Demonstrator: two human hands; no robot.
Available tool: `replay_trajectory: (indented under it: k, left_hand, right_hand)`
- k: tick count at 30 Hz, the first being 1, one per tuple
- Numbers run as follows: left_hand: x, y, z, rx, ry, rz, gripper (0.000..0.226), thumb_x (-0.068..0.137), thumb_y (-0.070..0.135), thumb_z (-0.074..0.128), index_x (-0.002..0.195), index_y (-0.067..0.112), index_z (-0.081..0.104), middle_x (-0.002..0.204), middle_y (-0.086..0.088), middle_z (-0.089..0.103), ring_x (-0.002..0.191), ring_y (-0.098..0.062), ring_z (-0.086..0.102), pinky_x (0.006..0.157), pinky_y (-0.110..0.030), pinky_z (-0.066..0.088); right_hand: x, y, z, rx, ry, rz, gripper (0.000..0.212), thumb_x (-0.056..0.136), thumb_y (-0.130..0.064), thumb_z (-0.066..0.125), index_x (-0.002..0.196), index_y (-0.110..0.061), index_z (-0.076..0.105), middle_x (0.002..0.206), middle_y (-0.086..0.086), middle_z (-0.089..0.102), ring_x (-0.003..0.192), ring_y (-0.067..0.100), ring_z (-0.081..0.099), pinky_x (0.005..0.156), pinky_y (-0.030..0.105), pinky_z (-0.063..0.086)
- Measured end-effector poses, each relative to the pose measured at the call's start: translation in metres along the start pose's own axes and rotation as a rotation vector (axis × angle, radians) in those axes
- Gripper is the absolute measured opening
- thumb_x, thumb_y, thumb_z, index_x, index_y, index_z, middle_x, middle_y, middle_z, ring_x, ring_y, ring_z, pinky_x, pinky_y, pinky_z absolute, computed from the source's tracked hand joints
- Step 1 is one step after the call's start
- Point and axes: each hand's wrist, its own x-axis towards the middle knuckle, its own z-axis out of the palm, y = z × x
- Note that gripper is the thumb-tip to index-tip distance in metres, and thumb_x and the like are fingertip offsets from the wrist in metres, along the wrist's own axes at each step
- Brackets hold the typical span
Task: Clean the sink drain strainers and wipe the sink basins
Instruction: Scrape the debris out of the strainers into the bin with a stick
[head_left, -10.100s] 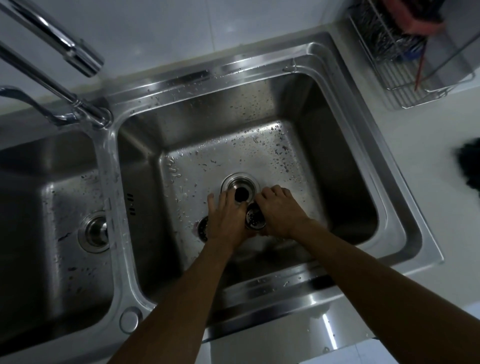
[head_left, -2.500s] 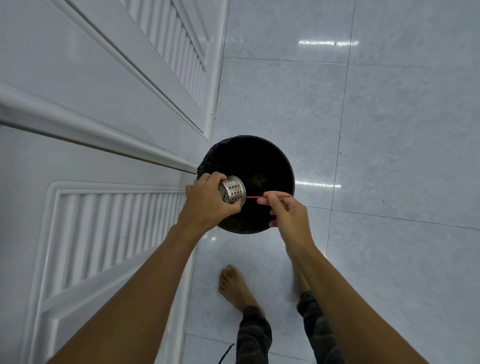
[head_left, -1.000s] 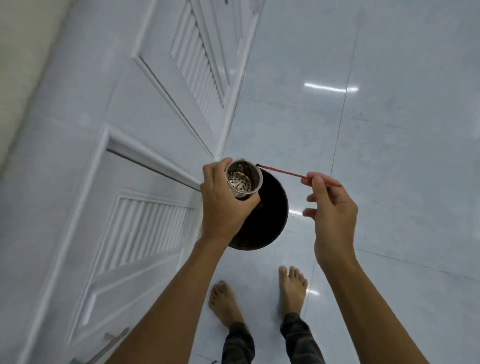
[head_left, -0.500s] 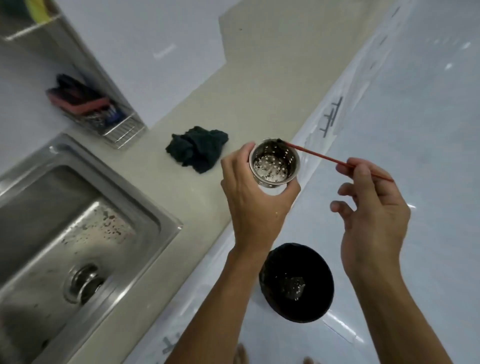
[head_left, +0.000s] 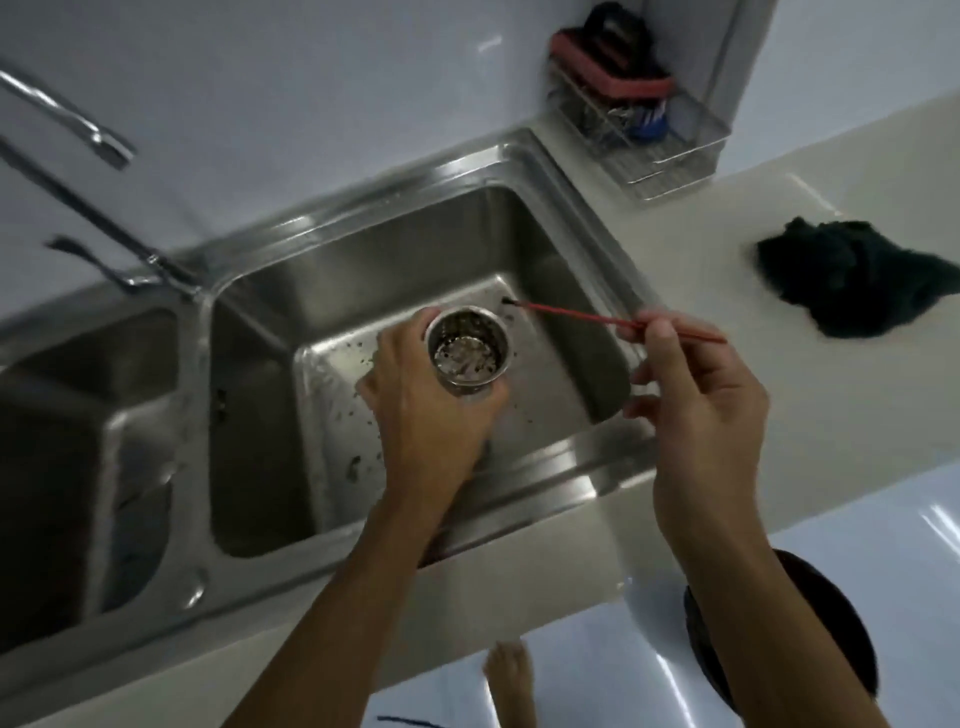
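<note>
Strainer (head_left: 469, 353) first: I see the perforated steel cup held mouth-up above the right basin (head_left: 363, 291) of the double sink, with dark bits of residue on its holed bottom. My view has the left hand (head_left: 426, 410) wrapped around its lower wall from below, fingers curled tight against the metal and the thumb along the near side. Just to the right, the right hand (head_left: 691, 395) pinches a thin red stick (head_left: 613, 322) between thumb and forefinger, the other fingers loosely bent beneath; the stick's dark tip points toward the strainer's rim and stops just short of it (I cannot tell whether anything clings to that tip). Below the cup, the basin floor is speckled with water drops and dark flecks. The left basin (head_left: 78, 441) lies in shadow beyond the dividing ridge, and the faucet (head_left: 98, 218) rises from the back edge between the two. On the pale surface (head_left: 779, 441) to the right of the sink sits a crumpled dark cloth (head_left: 852, 280), well apart from the hands. A wire rack (head_left: 670, 150) stands in the back corner against the wall, holding a red-and-black brush (head_left: 613, 67). Down at the floor, a black bin (head_left: 821, 587) shows partly behind the right forearm, and a bare foot (head_left: 511, 680) stands on the glossy tiles.
</note>
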Motion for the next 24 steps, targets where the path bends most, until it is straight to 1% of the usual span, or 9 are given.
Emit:
replay_trajectory:
  k: [4,7,10,13,16,18,20,22,24]
  left_hand:
    - [0.030,-0.084,-0.025,0.149,-0.212,-0.212,0.085,0.061,0.039,0.094,0.135,0.022,0.056,0.130,0.000,0.057,0.121,-0.019,0.054,0.107,-0.052,0.046]
    - [0.049,-0.139,-0.027,0.260,-0.489,-0.298,0.084,0.061,0.029,0.097,0.134,0.012,0.057,0.130,-0.009,0.055,0.120,-0.029,0.055,0.108,-0.051,0.044]
    - [0.055,-0.175,-0.020,0.350,-0.650,-0.303,0.084,0.066,0.026,0.095,0.136,0.011,0.050,0.134,-0.010,0.049,0.121,-0.031,0.054,0.109,-0.051,0.041]
    - [0.061,-0.205,-0.009,0.420,-0.746,-0.314,0.085,0.066,0.024,0.093,0.135,0.017,0.044,0.134,-0.006,0.047,0.121,-0.030,0.052,0.109,-0.049,0.038]
    - [0.066,-0.223,-0.002,0.516,-0.809,-0.301,0.085,0.067,0.031,0.091,0.134,0.022,0.040,0.133,-0.005,0.046,0.124,-0.028,0.050,0.109,-0.045,0.032]
    - [0.067,-0.230,-0.001,0.559,-0.825,-0.285,0.087,0.067,0.037,0.090,0.135,0.023,0.038,0.135,-0.005,0.046,0.126,-0.029,0.048,0.108,-0.045,0.030]
    - [0.067,-0.233,-0.001,0.603,-0.830,-0.228,0.101,0.062,0.046,0.092,0.142,0.026,0.035,0.144,-0.006,0.040,0.135,-0.029,0.040,0.115,-0.048,0.027]
    - [0.065,-0.232,0.003,0.649,-0.854,-0.103,0.121,0.056,0.059,0.091,0.153,0.028,0.027,0.156,-0.006,0.029,0.147,-0.029,0.026,0.123,-0.055,0.015]
    - [0.062,-0.228,0.011,0.656,-0.854,0.084,0.127,0.056,0.072,0.085,0.158,0.029,0.022,0.161,-0.006,0.023,0.152,-0.028,0.019,0.124,-0.059,0.004]
  right_hand:
    - [0.008,0.023,0.052,-0.198,-0.149,0.042,0.015,0.102,-0.031,0.058,0.102,-0.028,0.072,0.086,-0.006,0.071,0.069,0.011,0.062,0.055,0.020,0.053]
    - [0.020,0.036,0.087,-0.284,-0.210,0.060,0.013,0.102,-0.032,0.059,0.100,-0.032,0.072,0.089,-0.003,0.072,0.072,0.018,0.062,0.056,0.031,0.054]
    - [0.035,0.047,0.109,-0.329,-0.242,0.076,0.012,0.101,-0.030,0.060,0.100,-0.032,0.072,0.092,-0.019,0.073,0.073,-0.001,0.064,0.061,0.027,0.056]
    - [0.051,0.066,0.131,-0.431,-0.342,0.108,0.012,0.100,-0.031,0.060,0.101,-0.033,0.072,0.094,-0.023,0.073,0.080,-0.011,0.064,0.072,0.021,0.050]
    - [0.058,0.083,0.145,-0.610,-0.453,0.116,0.012,0.100,-0.033,0.062,0.099,-0.030,0.073,0.084,-0.024,0.071,0.077,-0.011,0.064,0.071,0.016,0.046]
    - [0.059,0.089,0.153,-0.737,-0.484,0.070,0.013,0.100,-0.034,0.062,0.102,-0.029,0.074,0.089,-0.024,0.071,0.083,-0.009,0.066,0.071,0.010,0.049]
    - [0.059,0.092,0.159,-0.795,-0.482,0.034,0.015,0.100,-0.034,0.062,0.103,-0.027,0.074,0.092,-0.021,0.072,0.083,-0.007,0.068,0.071,0.007,0.051]
    - [0.060,0.094,0.162,-0.826,-0.478,0.032,0.015,0.100,-0.034,0.061,0.104,-0.027,0.074,0.091,-0.022,0.072,0.083,-0.006,0.068,0.071,0.007,0.052]
    - [0.061,0.094,0.164,-0.845,-0.477,0.028,0.015,0.100,-0.035,0.061,0.105,-0.028,0.073,0.091,-0.022,0.071,0.084,-0.006,0.068,0.073,0.009,0.052]
